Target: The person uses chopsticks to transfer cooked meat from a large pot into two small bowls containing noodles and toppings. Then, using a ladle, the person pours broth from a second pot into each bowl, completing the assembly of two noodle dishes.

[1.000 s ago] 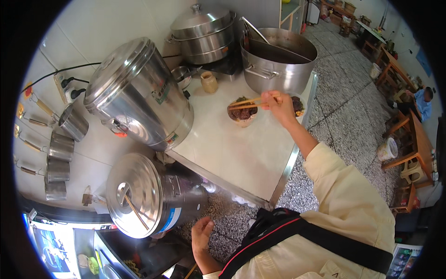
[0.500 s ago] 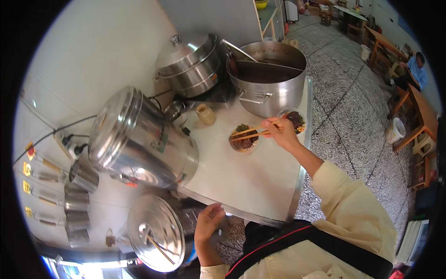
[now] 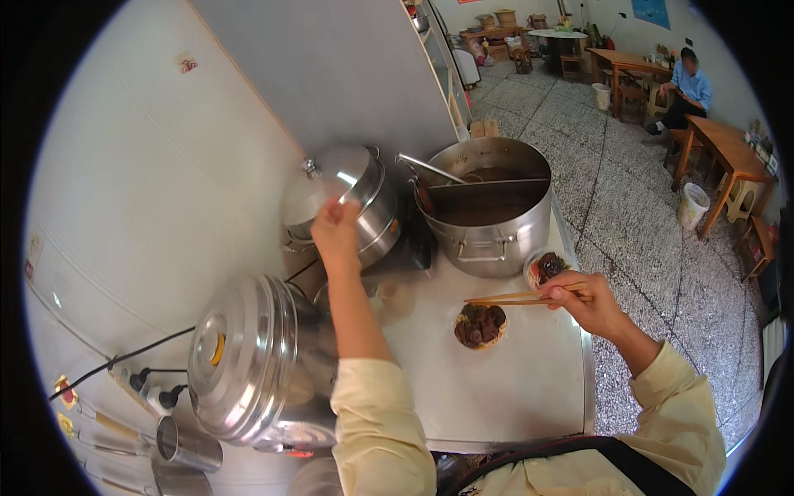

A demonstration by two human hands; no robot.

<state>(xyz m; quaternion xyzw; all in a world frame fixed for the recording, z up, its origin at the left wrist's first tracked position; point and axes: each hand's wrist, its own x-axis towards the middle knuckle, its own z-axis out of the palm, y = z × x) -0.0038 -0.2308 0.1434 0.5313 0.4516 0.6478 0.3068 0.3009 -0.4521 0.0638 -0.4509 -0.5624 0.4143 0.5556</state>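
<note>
My right hand [image 3: 584, 304] grips a pair of wooden chopsticks [image 3: 513, 298], their tips over the far edge of a bowl [image 3: 502, 334] of dark meat chunks [image 3: 478, 325] on noodles. A second bowl [image 3: 533, 269] with similar dark topping stands just beyond that hand, partly hidden by it. Raised at the left, my left hand [image 3: 337, 236] appears in front of the domed lid of a steel steamer pot [image 3: 376, 186]. Its fingers are smeared by motion, and whether they touch the lid cannot be made out. A small jar [image 3: 395, 298] shows blurred beside my left forearm.
A large divided steel pot [image 3: 496, 236] of dark broth, with a ladle handle [image 3: 430, 168] leaning out, stands at the far right of the white table [image 3: 496, 397]. A big lidded steel canister [image 3: 248, 355] is at the left. Farther off, a person [image 3: 691, 87] sits by wooden tables.
My left hand has risen from the table's near edge to the steamer pot. The chopsticks have lifted from the meat toward the bowl's far edge. The view has tilted up.
</note>
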